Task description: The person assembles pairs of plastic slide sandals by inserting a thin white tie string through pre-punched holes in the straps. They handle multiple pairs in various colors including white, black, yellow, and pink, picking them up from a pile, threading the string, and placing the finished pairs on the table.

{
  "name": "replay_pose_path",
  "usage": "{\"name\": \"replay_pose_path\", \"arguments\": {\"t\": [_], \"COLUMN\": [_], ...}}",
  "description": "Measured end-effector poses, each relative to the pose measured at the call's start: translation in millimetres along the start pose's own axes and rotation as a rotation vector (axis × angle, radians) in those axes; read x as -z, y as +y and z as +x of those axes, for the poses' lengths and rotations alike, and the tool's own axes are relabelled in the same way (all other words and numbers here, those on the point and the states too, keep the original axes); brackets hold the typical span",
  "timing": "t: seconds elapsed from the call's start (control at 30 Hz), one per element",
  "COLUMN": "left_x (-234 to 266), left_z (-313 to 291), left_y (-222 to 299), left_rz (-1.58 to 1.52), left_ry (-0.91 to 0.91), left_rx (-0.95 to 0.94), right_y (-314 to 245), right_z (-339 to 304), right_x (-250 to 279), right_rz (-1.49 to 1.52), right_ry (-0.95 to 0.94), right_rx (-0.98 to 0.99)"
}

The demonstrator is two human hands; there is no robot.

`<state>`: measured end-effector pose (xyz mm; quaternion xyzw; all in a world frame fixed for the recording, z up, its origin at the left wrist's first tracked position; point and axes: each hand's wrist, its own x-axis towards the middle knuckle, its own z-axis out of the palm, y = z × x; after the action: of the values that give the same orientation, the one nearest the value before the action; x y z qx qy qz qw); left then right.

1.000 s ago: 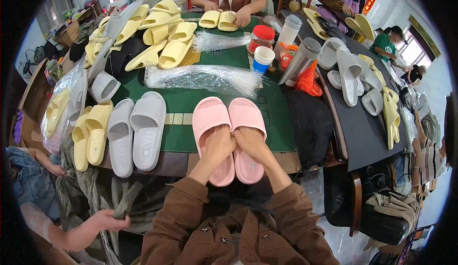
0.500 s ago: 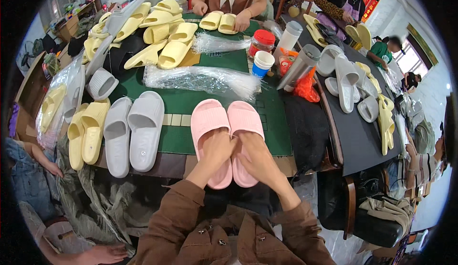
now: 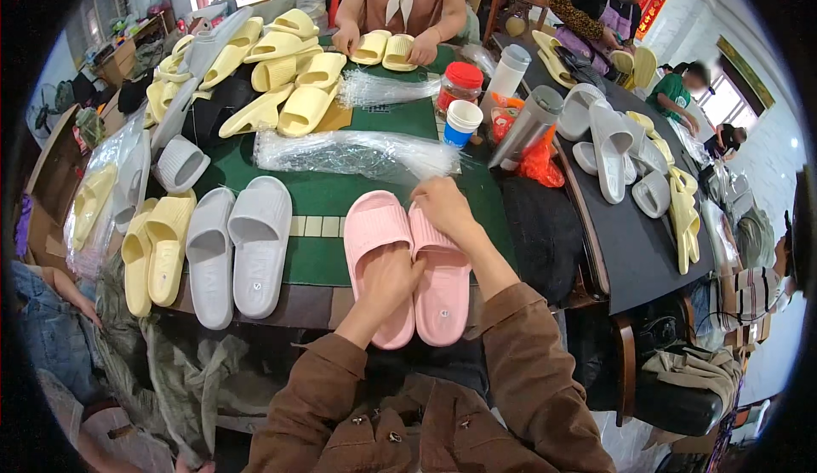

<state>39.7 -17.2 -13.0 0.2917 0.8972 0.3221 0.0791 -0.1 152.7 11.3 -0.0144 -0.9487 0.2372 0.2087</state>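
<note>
A pair of pink slippers stands side by side at the table's near edge, toes pointing away: the left pink slipper [image 3: 379, 222] and the right pink slipper [image 3: 442, 316]. My left hand [image 3: 387, 282] reaches into the left slipper's opening. Its fingertips go under the strap and are partly hidden, its thumb side against the inner edge between the pair. Over the toe of the right slipper is my right hand [image 3: 444, 205], fingers bent together beside the tip of a bundle of clear plastic ties [image 3: 340, 154]. Whatever those fingers pinch is too small to see.
Grey slippers [image 3: 258, 243] and yellow slippers [image 3: 170, 243] stand left of the pink pair. Behind lie piled yellow slippers [image 3: 281, 69]. A white-and-blue cup [image 3: 462, 124], red-lidded jar [image 3: 462, 86] and tumbler [image 3: 526, 126] stand back right. Across the table, a person [image 3: 404, 5] handles yellow slippers.
My right hand has come out of the right pink slipper and moved forward past its toe toward the tie bundle. My left hand stays in the left slipper.
</note>
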Motion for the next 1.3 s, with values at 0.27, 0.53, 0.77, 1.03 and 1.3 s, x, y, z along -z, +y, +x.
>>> {"name": "replay_pose_path", "arguments": {"t": [0.27, 0.53, 0.77, 1.03, 1.3], "left_x": [-5, 1, 40, 65, 36], "left_z": [-1, -1, -34, 48, 87], "left_y": [-4, -3, 16, -2, -19], "left_rz": [0.018, -0.011, 0.024, -0.293, -0.610], "left_ry": [0.033, -0.004, 0.430, 0.452, 0.151], "left_rx": [-0.009, -0.013, -0.346, -0.229, -0.047], "right_y": [-13, -23, -19, -21, -8], "right_z": [5, 6, 4, 1, -7], "right_x": [-11, -15, -7, -2, -18], "right_rz": [0.361, 0.439, 0.558, 0.691, 0.749], "right_ry": [-0.012, -0.101, -0.069, -0.012, 0.161], "right_rx": [-0.100, -0.041, -0.163, -0.161, -0.204]}}
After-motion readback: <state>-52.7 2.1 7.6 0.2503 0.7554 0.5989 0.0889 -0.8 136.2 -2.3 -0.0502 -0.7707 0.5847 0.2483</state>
